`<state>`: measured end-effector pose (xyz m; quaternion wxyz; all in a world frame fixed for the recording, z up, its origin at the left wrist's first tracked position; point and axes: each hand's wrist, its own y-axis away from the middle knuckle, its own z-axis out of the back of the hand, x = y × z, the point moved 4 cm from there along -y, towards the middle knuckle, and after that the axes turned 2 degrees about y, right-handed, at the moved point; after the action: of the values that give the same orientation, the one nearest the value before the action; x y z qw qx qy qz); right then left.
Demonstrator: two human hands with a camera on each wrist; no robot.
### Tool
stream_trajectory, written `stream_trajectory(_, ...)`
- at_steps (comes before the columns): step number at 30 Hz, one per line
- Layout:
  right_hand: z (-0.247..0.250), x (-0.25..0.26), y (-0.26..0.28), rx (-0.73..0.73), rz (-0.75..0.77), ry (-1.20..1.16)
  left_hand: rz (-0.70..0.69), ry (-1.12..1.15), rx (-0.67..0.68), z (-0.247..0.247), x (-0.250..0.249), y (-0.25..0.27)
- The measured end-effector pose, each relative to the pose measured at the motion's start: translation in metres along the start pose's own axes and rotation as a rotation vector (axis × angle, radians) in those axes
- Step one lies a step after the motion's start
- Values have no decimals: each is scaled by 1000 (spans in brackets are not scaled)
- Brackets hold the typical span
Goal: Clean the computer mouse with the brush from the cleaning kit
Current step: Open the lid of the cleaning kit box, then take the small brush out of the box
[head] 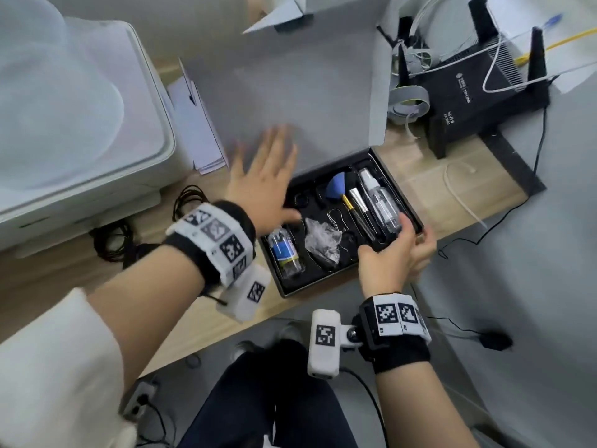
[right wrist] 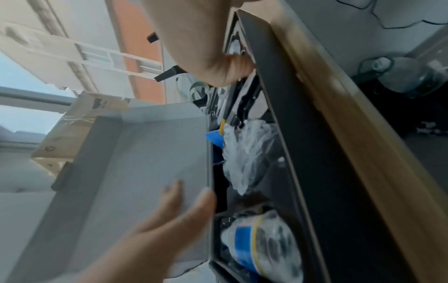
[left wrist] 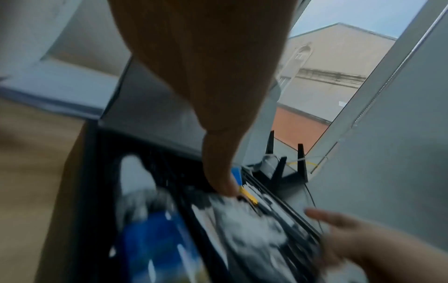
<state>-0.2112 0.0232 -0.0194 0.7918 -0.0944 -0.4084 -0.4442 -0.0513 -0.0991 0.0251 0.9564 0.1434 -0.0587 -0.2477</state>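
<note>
The cleaning kit box (head: 326,282) lies on the desk with its grey lid (head: 290,92) raised. In its black tray lie a brush with a yellow ferrule (head: 349,205), a blue blower (head: 337,187), a clear spray bottle (head: 381,205), a blue-labelled bottle (head: 286,252) and a crumpled plastic bag (head: 323,240). My left hand (head: 261,176) is spread flat against the inside of the lid, blurred. My right hand (head: 399,247) grips the box's near right corner. No mouse is in view.
A white printer (head: 80,124) stands at the left with papers (head: 197,124) beside it. A black router (head: 478,101) with cables sits at the back right. Coiled black cable (head: 113,234) lies under the printer's edge. The wooden desk (head: 436,176) ends close behind the box.
</note>
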Motion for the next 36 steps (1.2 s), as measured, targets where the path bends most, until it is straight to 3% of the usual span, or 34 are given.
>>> stream_trajectory(2, 5, 8, -7, 16, 66, 47, -98, 43, 199, -28, -15, 9)
stream_trajectory(5, 3, 21, -27, 122, 188, 77, -92, 82, 309, -49, -21, 15)
stream_trajectory(11, -9, 28, -51, 287, 257, 302, -187, 455, 212, -15, -54, 12)
stream_trajectory(13, -10, 27, -52, 292, 259, 344, -206, 355, 230, -15, -63, 4)
stream_trajectory(17, -12, 28, -51, 303, 258, 401, -210, 162, 395, -23, -63, -8)
stream_trajectory(23, -12, 40, -51, 405, 264, 527, -258, 133, 412, -20, -57, -15)
stream_trajectory(27, -22, 62, -64, 403, 359, 507, -299, 104, 350, -17, -61, -16)
stream_trajectory(36, -36, 70, -70, 515, 482, 722, -316, 113, 300, -20, -59, -17)
